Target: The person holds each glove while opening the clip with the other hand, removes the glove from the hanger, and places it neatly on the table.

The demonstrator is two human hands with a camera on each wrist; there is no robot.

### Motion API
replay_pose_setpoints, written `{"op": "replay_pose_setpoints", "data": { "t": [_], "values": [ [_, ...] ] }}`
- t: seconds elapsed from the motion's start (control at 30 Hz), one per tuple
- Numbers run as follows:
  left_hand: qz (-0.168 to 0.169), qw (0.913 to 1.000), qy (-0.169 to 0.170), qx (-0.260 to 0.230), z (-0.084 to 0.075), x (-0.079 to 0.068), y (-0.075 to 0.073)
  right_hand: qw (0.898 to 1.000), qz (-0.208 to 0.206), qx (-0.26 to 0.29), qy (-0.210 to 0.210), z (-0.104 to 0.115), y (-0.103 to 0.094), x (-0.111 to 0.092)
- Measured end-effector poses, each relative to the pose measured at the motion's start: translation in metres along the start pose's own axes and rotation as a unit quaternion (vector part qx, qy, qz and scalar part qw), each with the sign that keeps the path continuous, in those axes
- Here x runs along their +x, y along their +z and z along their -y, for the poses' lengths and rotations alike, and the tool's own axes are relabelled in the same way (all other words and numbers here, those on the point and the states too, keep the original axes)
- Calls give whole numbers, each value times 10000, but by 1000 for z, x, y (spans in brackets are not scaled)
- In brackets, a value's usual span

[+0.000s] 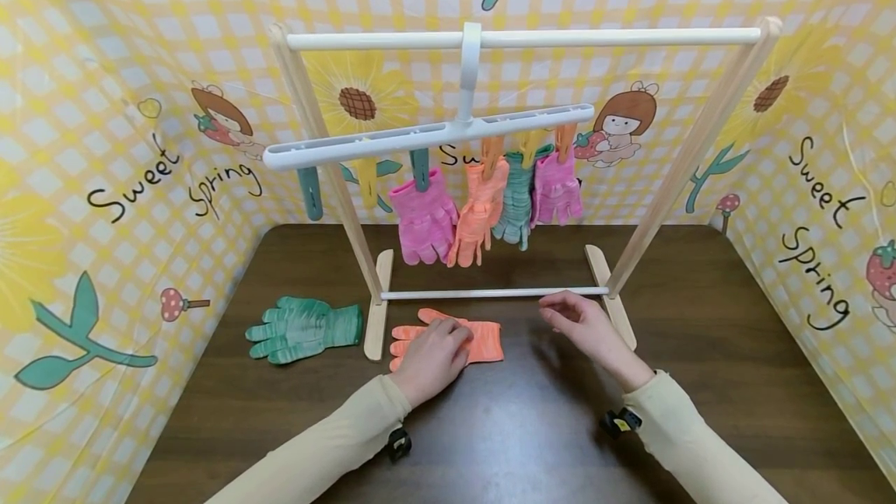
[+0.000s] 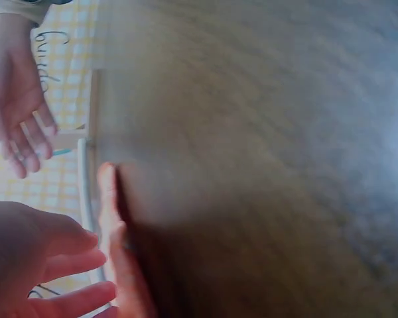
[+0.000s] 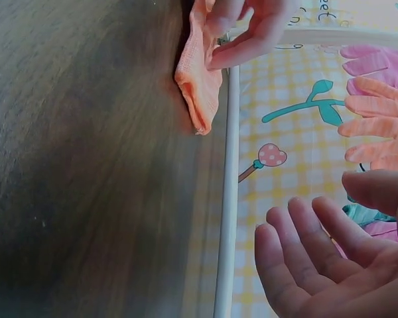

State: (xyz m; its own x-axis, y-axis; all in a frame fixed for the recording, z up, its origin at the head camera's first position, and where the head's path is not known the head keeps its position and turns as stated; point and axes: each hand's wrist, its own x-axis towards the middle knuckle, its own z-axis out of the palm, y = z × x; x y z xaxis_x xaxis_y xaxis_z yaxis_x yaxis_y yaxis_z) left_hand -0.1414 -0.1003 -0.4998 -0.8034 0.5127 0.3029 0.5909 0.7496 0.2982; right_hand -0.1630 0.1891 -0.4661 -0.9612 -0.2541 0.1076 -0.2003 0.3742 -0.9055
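Note:
On the table lies an orange glove [image 1: 483,341], its cuff to the right. My left hand [image 1: 435,355] is over its middle, the fingertips touching or just above the fabric; the right wrist view shows the left fingers [image 3: 259,36] loosely bent beside it. To the right, my right hand [image 1: 586,330] hovers near the rack's lower bar with relaxed fingers, holding nothing. A green glove [image 1: 304,329] lies flat at the left. From the grey clip hanger [image 1: 392,138] hang a pink glove [image 1: 425,216], an orange one [image 1: 478,212], a green one [image 1: 516,197] and another pink one [image 1: 558,191].
The hanger's hook sits on the top rod [image 1: 602,38] of a wooden rack. At the hanger's left end, a green clip [image 1: 309,193] and a yellow clip [image 1: 367,182] hold nothing. The rack's feet [image 1: 376,331] stand on the table. Patterned cloth surrounds it on three sides.

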Motion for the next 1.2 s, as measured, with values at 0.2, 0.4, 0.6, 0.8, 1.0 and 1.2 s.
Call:
{"op": "replay_pose_setpoints", "data": {
  "t": [0.2, 0.4, 0.6, 0.8, 1.0, 1.2],
  "values": [
    [-112, 9982, -312, -495, -1, 0, -17, 9990, 3, -435, -85, 2, -2, 0],
    [-844, 9936, -520, -544, 6, 3, -37, 9982, 53, -523, -279, 5, -3, 1],
    [-1738, 9759, -870, -997, 18, 7, -58, 9985, 123, -471, -258, 18, -1, 5],
    [-2074, 9608, -1225, -1372, 30, 9, -76, 9989, 252, -237, -301, 40, -2, 11],
    [-2250, 9550, -1272, -1453, 37, 12, -85, 9983, 242, -247, -476, 62, -3, 19],
    [-2427, 9514, -1116, -1532, 38, 19, -95, 9981, 283, -289, -455, 81, -5, 24]
  ]
}}
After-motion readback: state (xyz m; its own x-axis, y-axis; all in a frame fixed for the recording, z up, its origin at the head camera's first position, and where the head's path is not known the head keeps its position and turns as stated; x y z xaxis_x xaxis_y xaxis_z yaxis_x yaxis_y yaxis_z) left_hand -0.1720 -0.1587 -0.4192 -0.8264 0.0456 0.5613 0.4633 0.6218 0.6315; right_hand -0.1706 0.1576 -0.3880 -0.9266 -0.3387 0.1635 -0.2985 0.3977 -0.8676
